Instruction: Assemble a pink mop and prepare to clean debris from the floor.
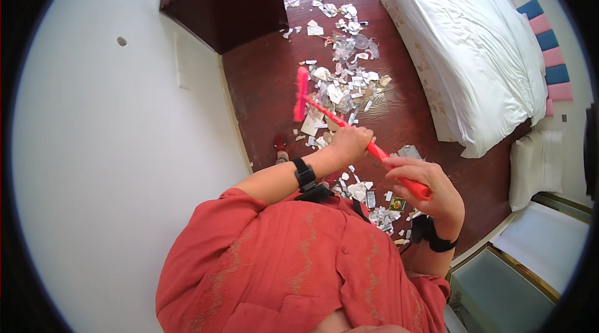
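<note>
A pink broom with a red handle rests its head on the dark wooden floor, at the left side of a heap of torn paper and clear plastic scraps. My left hand grips the handle around its middle. Near the handle's top end, my right hand is closed around it. Both wrists wear black bands. More scraps lie on the floor under my hands.
A bed with a white duvet fills the right side, with a pillow on the floor beside it. A white wall runs along the left. A dark wooden desk stands at the top left. Scraps trail toward the top.
</note>
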Demonstrator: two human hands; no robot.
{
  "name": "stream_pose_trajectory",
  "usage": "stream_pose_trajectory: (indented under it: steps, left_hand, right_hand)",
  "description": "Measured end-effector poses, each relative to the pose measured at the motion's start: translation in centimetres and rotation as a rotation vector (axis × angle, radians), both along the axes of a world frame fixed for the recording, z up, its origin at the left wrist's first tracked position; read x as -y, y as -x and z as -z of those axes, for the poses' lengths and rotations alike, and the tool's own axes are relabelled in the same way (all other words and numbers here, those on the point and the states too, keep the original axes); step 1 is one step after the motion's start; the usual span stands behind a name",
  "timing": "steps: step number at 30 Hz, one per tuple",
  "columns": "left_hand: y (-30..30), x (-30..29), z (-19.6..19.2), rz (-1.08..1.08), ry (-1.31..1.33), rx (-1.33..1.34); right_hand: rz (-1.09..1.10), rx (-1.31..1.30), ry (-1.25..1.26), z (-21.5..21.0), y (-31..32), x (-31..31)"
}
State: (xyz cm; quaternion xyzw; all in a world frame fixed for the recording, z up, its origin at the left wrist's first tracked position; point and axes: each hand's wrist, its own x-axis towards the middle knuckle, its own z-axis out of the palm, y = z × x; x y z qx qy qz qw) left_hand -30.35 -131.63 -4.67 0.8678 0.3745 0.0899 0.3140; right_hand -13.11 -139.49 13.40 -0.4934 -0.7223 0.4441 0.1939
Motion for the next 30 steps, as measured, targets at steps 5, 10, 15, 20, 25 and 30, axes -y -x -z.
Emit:
stream_pose_trajectory:
  steps: [5, 10, 15, 20, 25, 30]
  left_hand:
    - [1.9, 0.6, 3.8, 0.076, 0.011, -0.064]
    - [-0.4, 1.5, 6.4, -0.006, -0.036, 0.117]
    - [-2.2, 2.5, 4.4, 0.085, -0.073, 0.141]
    - [-1.0, 3.8, -0.3, 0.121, -0.15, -0.01]
    - [0.3, 2.1, 1.8, 0.103, -0.149, -0.116]
    - [2.3, 2.0, 5.9, 0.048, 0.051, -0.147]
  right_hand:
    - [0.071, -0.172, 0.066, 3.4, 0.1, 0.1]
    - [0.057, -0.002, -0.049, 4.1, 0.3, 1.2]
    - [0.122, 0.047, -0.053, 2.3, -1.1, 3.9]
    - [0.076, -0.122, -0.121, 0.6, -1.6, 5.9]
    - [0.503, -0.42, -0.035, 6.8, -0.1, 4.5]
    - [0.435, -0.405, 0.021, 11.8, 1.3, 2.1]
